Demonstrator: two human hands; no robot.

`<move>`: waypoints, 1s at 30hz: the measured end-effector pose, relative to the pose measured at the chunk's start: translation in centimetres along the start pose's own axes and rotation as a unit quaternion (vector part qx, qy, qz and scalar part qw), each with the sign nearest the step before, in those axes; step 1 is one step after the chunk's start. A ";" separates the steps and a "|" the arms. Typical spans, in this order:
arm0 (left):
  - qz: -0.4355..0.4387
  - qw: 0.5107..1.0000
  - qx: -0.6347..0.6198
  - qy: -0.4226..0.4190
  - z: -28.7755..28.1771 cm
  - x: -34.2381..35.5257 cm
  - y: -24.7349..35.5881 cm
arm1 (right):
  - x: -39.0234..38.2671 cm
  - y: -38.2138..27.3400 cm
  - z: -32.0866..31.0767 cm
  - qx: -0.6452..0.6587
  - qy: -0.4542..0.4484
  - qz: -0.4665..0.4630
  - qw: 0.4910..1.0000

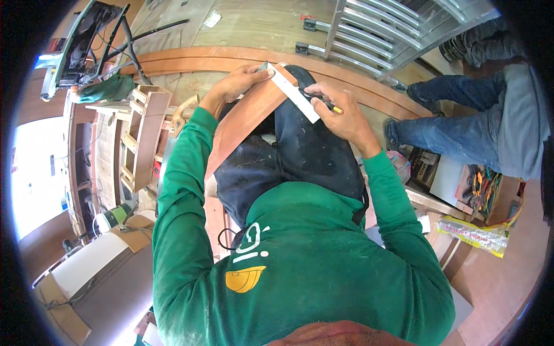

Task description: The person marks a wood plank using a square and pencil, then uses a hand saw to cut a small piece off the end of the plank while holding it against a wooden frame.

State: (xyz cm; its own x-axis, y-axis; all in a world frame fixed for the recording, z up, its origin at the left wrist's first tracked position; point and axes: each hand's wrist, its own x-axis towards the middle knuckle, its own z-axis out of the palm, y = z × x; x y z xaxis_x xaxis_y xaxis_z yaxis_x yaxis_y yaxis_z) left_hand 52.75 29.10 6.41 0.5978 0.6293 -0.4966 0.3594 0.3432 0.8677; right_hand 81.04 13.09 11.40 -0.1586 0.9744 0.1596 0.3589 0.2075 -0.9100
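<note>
A reddish-brown wooden board [248, 118] slants across my lap, its far end raised over my knees. Across that end lies a flat white ruler [297, 98], with a small greyish piece at its upper left end. My left hand [239, 83] is closed at the board's far left corner, its thumb pressing the ruler down onto the wood; its other fingers are partly hidden. Beside the ruler's right edge, my right hand [339, 118] grips a dark pencil [334, 108] with a yellow end. The pencil's tip is close to the ruler and hard to make out.
Long wooden strips [213, 55] run across the floor beyond my knees. An aluminium ladder [375, 34] is at far right, near another person's jeans-clad legs [461, 124]. A handsaw's wooden handle [182, 115] and a wooden frame [141, 138] are at left. Tools [485, 187] lie at right.
</note>
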 end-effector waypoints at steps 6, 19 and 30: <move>-0.001 1.000 0.007 -0.012 0.0 0.0 0.2 | 0.2 -0.9 -0.9 -0.030 -0.012 0.007 0.999; -0.016 0.997 0.062 0.040 0.7 0.4 -0.1 | 6.8 0.7 2.1 -0.088 -0.037 -0.009 0.995; -0.013 0.998 0.064 0.017 1.0 -1.1 1.4 | 3.4 -3.4 -1.6 -0.082 -0.048 0.036 0.995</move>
State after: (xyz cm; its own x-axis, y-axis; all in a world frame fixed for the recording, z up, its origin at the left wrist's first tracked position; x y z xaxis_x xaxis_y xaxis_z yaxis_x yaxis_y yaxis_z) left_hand 53.30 28.20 8.20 0.5635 0.6456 -0.5154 0.4638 0.2690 0.8441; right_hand 80.72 15.81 15.63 -0.2119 0.9759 0.0525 0.5161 0.1574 -0.8420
